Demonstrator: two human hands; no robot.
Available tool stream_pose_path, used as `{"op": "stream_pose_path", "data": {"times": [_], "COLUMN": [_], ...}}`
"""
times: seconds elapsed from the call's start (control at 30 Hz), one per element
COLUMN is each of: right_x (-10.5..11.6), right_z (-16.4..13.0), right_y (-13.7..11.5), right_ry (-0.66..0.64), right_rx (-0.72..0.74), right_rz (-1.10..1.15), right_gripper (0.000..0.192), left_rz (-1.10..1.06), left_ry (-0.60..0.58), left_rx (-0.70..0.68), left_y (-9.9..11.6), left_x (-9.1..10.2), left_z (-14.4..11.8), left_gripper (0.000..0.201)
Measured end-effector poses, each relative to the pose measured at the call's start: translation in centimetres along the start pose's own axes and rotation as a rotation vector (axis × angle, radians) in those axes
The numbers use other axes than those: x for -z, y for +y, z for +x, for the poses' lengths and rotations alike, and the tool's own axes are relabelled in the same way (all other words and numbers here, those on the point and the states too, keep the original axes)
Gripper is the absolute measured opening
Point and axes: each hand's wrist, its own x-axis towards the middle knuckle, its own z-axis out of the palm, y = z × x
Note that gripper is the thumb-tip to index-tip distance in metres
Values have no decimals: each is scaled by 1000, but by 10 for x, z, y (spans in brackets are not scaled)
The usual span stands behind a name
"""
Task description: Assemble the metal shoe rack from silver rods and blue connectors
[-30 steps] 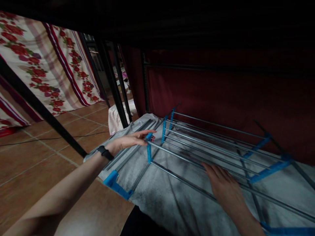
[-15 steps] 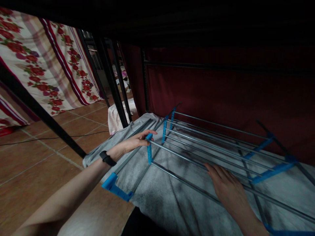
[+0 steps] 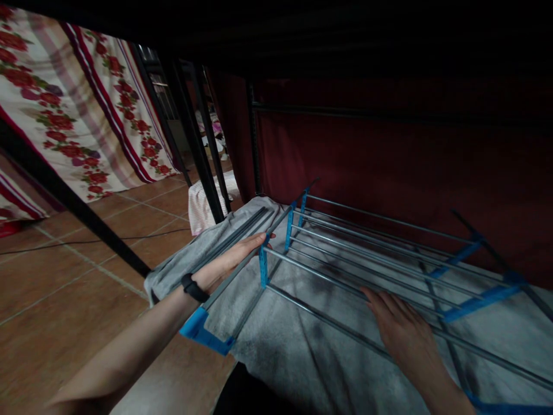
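A rack of metal tubes with blue plastic connectors [image 3: 263, 268] lies on a grey blanket [image 3: 311, 340]. My left hand [image 3: 244, 249], with a black band on the wrist, reaches under a side tube [image 3: 235, 271]. Its fingers close around the joint at the upper connector and are partly hidden by it. Toward the right, my right hand [image 3: 400, 325] is closed over a long front tube [image 3: 319, 275], its fingertips out of sight behind the hand. A blue corner piece [image 3: 207, 334] joins the side tube's near end.
Loose metal tubes [image 3: 233, 233] lie on the blanket left of the rack. Black bed-frame posts [image 3: 201, 150] stand at the left, and a dark frame hangs overhead. A dark red cloth [image 3: 389, 167] covers the back. A cable [image 3: 108, 240] crosses the tiled floor.
My left hand has shifted from over the upper connector to beneath the side tube, which now passes above the hand. My right hand stays on the front tube.
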Motion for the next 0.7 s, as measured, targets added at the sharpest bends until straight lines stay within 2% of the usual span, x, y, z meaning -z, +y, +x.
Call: {"op": "stream_pose_path", "data": {"times": [0.2, 0.47, 0.7], "right_x": [2, 5, 5], "right_z": [3, 5, 7], "right_y": [0, 2, 1], "right_ry": [19, 14, -1], "right_rx": [9, 20, 32], "right_rz": [-1, 1, -9], "right_gripper": [30, 31, 32], "left_rz": [-91, -159, -50], "left_ry": [14, -39, -32], "left_rx": [102, 108, 71], "left_y": [0, 4, 6], "left_x": [2, 3, 4], "left_z": [2, -1, 3], "left_gripper": [61, 55, 58]}}
